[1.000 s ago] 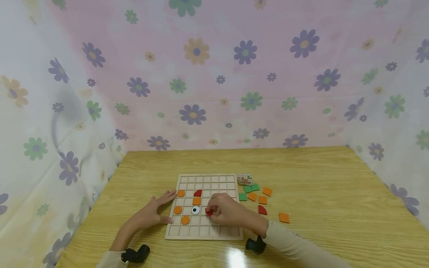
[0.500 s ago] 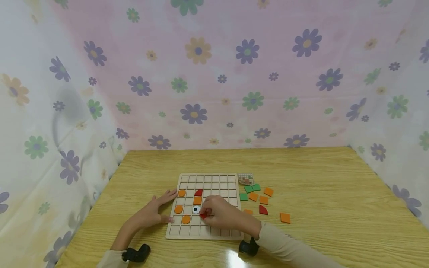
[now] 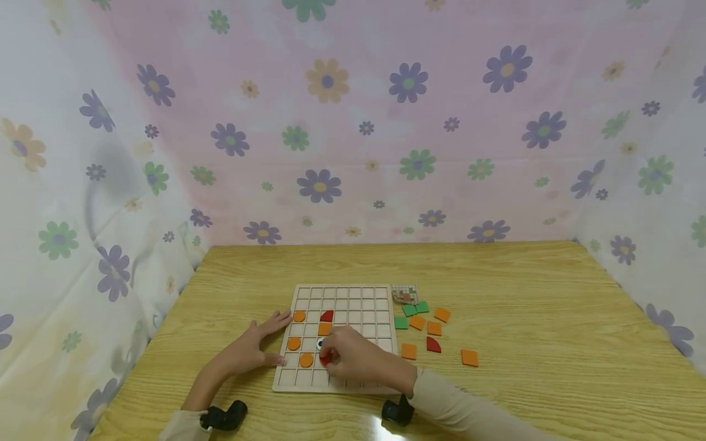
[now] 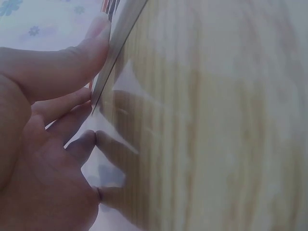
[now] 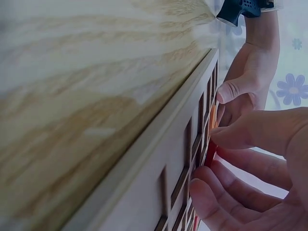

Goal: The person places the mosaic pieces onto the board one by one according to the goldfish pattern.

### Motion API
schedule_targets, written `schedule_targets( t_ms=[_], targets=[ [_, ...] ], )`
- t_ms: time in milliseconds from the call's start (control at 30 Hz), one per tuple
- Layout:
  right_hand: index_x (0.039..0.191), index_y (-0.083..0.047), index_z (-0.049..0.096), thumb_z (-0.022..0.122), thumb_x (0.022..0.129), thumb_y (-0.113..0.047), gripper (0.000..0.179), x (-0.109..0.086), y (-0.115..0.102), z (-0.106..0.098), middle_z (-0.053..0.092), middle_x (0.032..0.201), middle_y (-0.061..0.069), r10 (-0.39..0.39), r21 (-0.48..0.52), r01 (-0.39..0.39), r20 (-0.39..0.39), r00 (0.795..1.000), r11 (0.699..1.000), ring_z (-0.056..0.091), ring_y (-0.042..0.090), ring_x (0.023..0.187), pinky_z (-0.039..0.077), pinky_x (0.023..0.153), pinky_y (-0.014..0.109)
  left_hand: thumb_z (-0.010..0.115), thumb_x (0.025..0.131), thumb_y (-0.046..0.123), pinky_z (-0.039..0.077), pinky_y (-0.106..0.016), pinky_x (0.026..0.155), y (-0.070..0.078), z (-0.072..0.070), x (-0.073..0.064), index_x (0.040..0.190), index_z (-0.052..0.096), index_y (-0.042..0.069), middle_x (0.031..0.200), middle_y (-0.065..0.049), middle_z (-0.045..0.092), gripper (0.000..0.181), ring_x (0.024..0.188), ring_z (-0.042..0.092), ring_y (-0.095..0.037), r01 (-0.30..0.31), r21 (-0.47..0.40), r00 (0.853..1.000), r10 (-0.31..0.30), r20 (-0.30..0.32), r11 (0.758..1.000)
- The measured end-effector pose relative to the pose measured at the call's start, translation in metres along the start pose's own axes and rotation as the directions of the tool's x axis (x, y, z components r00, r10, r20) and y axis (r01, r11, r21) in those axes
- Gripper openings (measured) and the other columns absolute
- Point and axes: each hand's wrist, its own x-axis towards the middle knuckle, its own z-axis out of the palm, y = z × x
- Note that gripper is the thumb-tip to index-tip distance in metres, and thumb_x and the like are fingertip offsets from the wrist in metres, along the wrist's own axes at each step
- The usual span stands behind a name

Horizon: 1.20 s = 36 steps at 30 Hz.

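A wooden grid board point(image 3: 284, 381) lies on the table. My left hand point(image 3: 246, 349) rests at its left side, thumb and fingertips touching the edge with the fingers spread. Over the lower middle of the board, my right hand point(image 3: 357, 356) pinches a red piece point(image 3: 325, 360) between thumb and fingers; its full shape is hidden. That piece is just below a white disc with a black dot point(image 3: 319, 344), partly covered by the fingers. Orange discs point(image 3: 306, 360) sit in cells on the left. An orange square point(image 3: 325, 329) lies under a red quarter-circle point(image 3: 327, 316) in the middle columns.
Right of the board lie loose orange squares point(image 3: 470, 358), green squares point(image 3: 401, 323) and another red quarter-circle point(image 3: 433, 345). A small card with a grid picture point(image 3: 405, 294) is by the board's upper right corner. Flowered cloth point(image 3: 353, 122) hangs behind the table.
My right hand has moved left and slightly toward me across the board, carrying the red piece to below the white disc. The left hand has stayed at the board's edge.
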Motion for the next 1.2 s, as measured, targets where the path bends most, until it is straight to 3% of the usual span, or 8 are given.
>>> schedule_targets(
  t_ms=[367, 600, 833, 1200],
  targets=[
    [0.084, -0.006, 0.074, 0.069, 0.078, 0.0, 0.009, 0.006, -0.005, 0.004, 0.061, 0.076, -0.003, 0.01, -0.04, -0.009, 0.023, 1.0, 0.999, 0.044, 0.001, 0.067, 0.04, 0.059, 0.011, 0.078, 0.077, 0.028, -0.006, -0.067, 0.105, -0.001, 0.0, 0.0, 0.148, 0.034, 0.01, 0.154, -0.01, 0.024, 0.085, 0.142, 0.012, -0.036, -0.008, -0.009, 1.0, 0.008, -0.003, 1.0],
    [0.084, -0.007, 0.074, 0.07, 0.078, -0.002, 0.008, 0.005, -0.002, 0.004, 0.06, 0.077, -0.005, 0.016, -0.031, -0.016, 0.004, 1.0, 0.999, 0.047, 0.002, 0.067, 0.04, 0.067, 0.014, 0.078, 0.077, 0.025, -0.007, -0.066, 0.105, -0.001, 0.0, 0.0, 0.148, 0.033, 0.01, 0.154, -0.01, 0.023, 0.085, 0.142, 0.011, -0.036, 0.004, -0.013, 1.0, -0.004, 0.001, 1.0],
    [0.084, -0.006, 0.074, 0.071, 0.079, -0.004, 0.006, 0.001, 0.0, 0.004, 0.059, 0.078, -0.005, 0.04, 0.015, -0.039, -0.018, 0.999, 0.999, 0.048, 0.003, 0.069, 0.042, 0.059, 0.011, 0.077, 0.077, 0.023, -0.008, -0.066, 0.105, 0.002, -0.001, -0.001, 0.148, 0.032, 0.008, 0.155, -0.012, 0.023, 0.085, 0.142, 0.01, -0.036, -0.001, -0.028, 1.0, 0.002, 0.007, 1.0],
    [0.087, -0.01, 0.073, 0.067, 0.08, -0.003, 0.012, -0.015, 0.014, -0.004, 0.058, 0.087, -0.005, -0.003, 0.036, 0.004, -0.021, 1.0, 0.999, 0.051, 0.005, 0.075, 0.044, 0.063, 0.013, 0.078, 0.076, 0.026, -0.007, -0.067, 0.105, 0.002, 0.0, 0.0, 0.148, 0.034, 0.009, 0.154, -0.01, 0.024, 0.086, 0.142, 0.011, -0.036, 0.008, -0.007, 1.0, -0.008, -0.007, 1.0]
  ],
)
